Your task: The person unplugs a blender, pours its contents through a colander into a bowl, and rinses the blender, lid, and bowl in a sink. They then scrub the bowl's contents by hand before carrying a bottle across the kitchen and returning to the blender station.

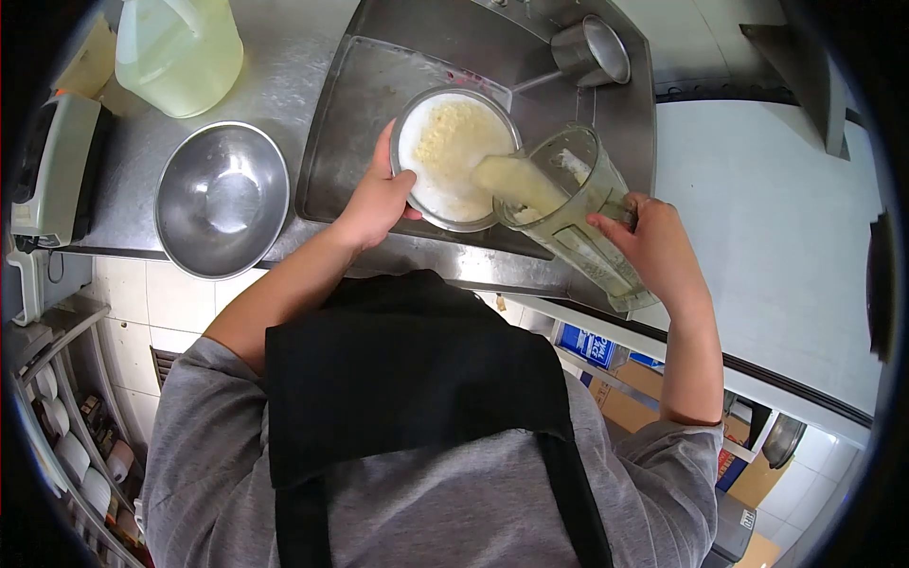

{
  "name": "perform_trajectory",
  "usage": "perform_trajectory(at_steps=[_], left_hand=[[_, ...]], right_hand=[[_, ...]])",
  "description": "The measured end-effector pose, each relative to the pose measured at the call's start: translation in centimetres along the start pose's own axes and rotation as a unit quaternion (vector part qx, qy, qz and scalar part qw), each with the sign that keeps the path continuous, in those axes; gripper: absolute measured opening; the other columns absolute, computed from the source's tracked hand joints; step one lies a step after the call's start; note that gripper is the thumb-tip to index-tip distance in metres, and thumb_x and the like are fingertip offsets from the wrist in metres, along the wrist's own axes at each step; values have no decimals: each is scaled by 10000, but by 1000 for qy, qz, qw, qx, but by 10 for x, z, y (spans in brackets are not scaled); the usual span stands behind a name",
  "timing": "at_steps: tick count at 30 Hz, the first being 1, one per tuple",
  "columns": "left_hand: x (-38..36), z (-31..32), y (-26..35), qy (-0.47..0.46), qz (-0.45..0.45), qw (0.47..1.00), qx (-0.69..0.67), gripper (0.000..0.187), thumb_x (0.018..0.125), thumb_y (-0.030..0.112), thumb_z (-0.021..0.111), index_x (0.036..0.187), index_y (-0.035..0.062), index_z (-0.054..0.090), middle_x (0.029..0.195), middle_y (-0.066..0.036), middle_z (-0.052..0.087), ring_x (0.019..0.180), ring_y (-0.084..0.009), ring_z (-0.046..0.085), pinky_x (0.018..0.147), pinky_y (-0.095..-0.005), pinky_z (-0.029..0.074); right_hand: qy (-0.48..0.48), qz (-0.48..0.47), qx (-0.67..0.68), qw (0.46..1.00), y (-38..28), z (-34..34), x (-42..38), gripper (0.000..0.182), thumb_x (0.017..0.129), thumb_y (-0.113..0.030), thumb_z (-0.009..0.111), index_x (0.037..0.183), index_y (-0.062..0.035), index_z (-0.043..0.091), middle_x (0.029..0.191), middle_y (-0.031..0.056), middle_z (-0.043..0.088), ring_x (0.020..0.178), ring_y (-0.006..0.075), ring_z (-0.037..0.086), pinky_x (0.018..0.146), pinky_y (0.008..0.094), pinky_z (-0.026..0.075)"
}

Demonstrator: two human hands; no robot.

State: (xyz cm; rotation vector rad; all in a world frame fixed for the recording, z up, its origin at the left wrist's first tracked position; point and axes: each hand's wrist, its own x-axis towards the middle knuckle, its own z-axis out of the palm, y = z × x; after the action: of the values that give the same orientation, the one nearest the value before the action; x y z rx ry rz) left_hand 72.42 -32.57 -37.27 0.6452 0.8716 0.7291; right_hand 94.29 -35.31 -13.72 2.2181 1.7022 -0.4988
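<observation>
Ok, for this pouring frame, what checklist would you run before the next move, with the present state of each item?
1. Left hand steadies the bowl by its rim: ok.
2. Right hand grips the blender jug: ok.
3. Jug mouth sits over the bowl, the pale mixture landing inside: ok.
4. Room left in the bowl: cannot tell; the contents already look high.
5. Bowl rests on the tray: ok.
6. Spills on the tray: cannot tell.

Steel counter [294, 57] — tray [365, 114], empty bowl [222, 199]
</observation>
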Motion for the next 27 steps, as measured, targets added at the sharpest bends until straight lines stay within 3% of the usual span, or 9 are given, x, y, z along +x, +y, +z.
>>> perform_trajectory(at_steps=[7, 9, 11, 18, 20, 22, 24, 25, 27], left_hand=[[-1, 2, -1, 0, -1, 1000, 9, 736, 885, 33, 420, 1497, 292, 103, 1364, -47, 426, 1001, -133, 536, 579, -241, 511], [0, 1, -3, -5, 1, 1000, 7, 738, 885, 32, 419, 1499, 286, 98, 1372, -52, 421, 1011, -136, 536, 583, -244, 515], [-1, 2, -1, -16, 19, 999, 25, 747, 884, 13, 412, 1504, 229, 54, 1371, -105, 425, 1049, -201, 559, 623, -278, 556], [-5, 6, 4, -4, -1, 999, 33, 739, 886, -3, 405, 1502, 227, 69, 1369, -113, 425, 1019, -199, 568, 608, -276, 550], [-6, 6, 5, -14, -4, 999, 30, 745, 896, 44, 427, 1509, 266, 67, 1383, -75, 409, 1037, -165, 541, 597, -262, 528], [-7, 8, 8, -14, 4, 1000, 22, 740, 889, 22, 418, 1505, 245, 74, 1369, -92, 423, 1016, -177, 557, 593, -266, 536], [-9, 7, 10, -10, 14, 1000, 15, 735, 882, 0, 408, 1501, 225, 80, 1354, -109, 436, 996, -189, 573, 589, -270, 544], [-10, 7, 11, -5, 15, 1000, 15, 735, 882, 6, 410, 1501, 224, 80, 1352, -109, 438, 993, -187, 573, 588, -269, 543], [-10, 8, 12, 1, 20, 1000, 15, 734, 882, 12, 412, 1501, 224, 80, 1351, -108, 439, 989, -184, 574, 587, -267, 542]], right_hand=[[9, -58, -91, 994, -25, -9, 3, 456, 816, -367, 710, 748, 68, 590, 646, 228, 605, 654, 411, 608, 614, 440, 488], [19, -126, -154, 980, -34, -9, 4, 420, 819, -354, 698, 752, 48, 599, 674, 220, 620, 686, 399, 628, 621, 438, 505], [21, -143, -188, 972, -48, -12, 2, 397, 821, -344, 691, 749, 36, 603, 677, 207, 626, 694, 384, 637, 622, 428, 514], [30, -195, -299, 934, -79, -25, -15, 294, 828, -300, 679, 758, -22, 613, 657, 154, 635, 655, 335, 652, 579, 384, 531], [73, -218, -286, 930, -71, -28, -16, 322, 818, -322, 687, 759, -17, 605, 649, 154, 632, 639, 334, 650, 557, 382, 522], [114, -242, -275, 923, -55, -33, -16, 350, 808, -344, 696, 760, -12, 597, 640, 154, 628, 623, 334, 647, 534, 380, 513], [128, -158, -197, 959, -34, -36, -12, 402, 770, -359, 750, 749, -2, 567, 566, 127, 581, 514, 281, 595, 489, 335, 468], [130, -161, -199, 958, -20, -34, -10, 402, 770, -359, 750, 749, -2, 567, 566, 127, 581, 514, 281, 595, 489, 335, 468], [201, -99, -44, 974, 17, -24, -10, 454, 733, -353, 801, 706, -5, 511, 516, 88, 502, 454, 202, 453, 461, 292, 404]])
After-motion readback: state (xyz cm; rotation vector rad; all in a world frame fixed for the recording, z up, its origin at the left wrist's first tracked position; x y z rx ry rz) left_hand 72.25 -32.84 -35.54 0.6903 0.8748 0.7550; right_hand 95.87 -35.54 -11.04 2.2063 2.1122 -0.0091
